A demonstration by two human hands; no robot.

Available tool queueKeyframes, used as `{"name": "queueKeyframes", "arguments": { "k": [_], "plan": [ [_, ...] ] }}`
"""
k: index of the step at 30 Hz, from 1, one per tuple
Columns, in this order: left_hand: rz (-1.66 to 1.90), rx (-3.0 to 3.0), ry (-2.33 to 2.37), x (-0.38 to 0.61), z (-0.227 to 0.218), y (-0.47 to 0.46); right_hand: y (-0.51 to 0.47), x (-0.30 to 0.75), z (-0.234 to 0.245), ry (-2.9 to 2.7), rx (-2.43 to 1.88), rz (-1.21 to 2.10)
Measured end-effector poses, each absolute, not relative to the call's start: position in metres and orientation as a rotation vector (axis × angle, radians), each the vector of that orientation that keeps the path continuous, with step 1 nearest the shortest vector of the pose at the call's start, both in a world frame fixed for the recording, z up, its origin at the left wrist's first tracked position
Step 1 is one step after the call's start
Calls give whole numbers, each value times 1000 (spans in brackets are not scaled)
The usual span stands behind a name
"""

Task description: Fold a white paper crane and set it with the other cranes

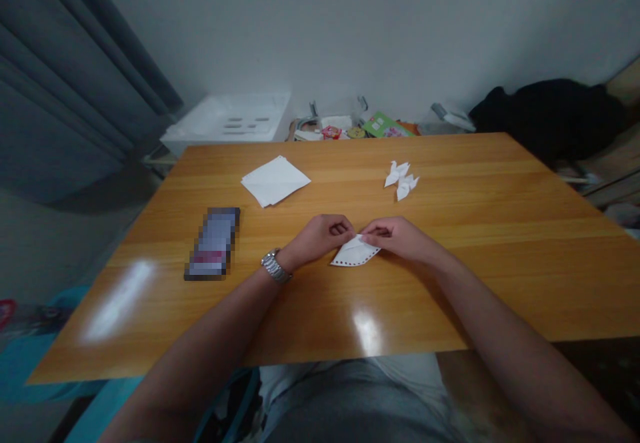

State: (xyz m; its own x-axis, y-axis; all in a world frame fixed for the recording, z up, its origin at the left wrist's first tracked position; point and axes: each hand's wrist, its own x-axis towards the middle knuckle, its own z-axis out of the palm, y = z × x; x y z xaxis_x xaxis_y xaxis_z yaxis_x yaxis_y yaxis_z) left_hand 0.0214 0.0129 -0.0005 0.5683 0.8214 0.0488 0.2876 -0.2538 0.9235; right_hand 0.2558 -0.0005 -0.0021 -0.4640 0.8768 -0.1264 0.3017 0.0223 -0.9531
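Between my two hands is a folded sheet of white paper (356, 253), with a row of small dark holes or dots along its near edge. My left hand (326, 235), a metal watch on its wrist, pinches the paper's upper left corner. On the other side, my right hand (395, 236) has its fingers closed on the upper right part. Beyond my right hand stand two folded paper birds (399, 173), close together. Farther off to the left lies a small stack of white paper sheets (276, 181).
A phone (214, 243), its screen blurred out, lies on the left of the wooden table (500, 229). Behind the table's far edge are a white basin-like box (240, 119), a green booklet (384, 125) and assorted small items. Dark cloth (545, 116) is piled at the far right.
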Motion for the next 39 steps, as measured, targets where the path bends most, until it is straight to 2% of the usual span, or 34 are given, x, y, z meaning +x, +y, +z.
{"name": "queueKeyframes", "arguments": {
  "k": [8, 15, 26, 39],
  "plan": [
    [691, 1813, 960, 23, 0, 12, 0, 252, -7, -1871, -1276, 1217],
    [854, 1711, 968, 26, 9, 9, 7, 252, -12, -1686, -1337, 1127],
    [927, 1705, 1006, 26, -1, 13, 5, 248, -16, -1389, -1316, 1362],
    [874, 1747, 1017, 19, 6, 15, -6, 245, -3, -1611, -1199, 1481]
  ]
}}
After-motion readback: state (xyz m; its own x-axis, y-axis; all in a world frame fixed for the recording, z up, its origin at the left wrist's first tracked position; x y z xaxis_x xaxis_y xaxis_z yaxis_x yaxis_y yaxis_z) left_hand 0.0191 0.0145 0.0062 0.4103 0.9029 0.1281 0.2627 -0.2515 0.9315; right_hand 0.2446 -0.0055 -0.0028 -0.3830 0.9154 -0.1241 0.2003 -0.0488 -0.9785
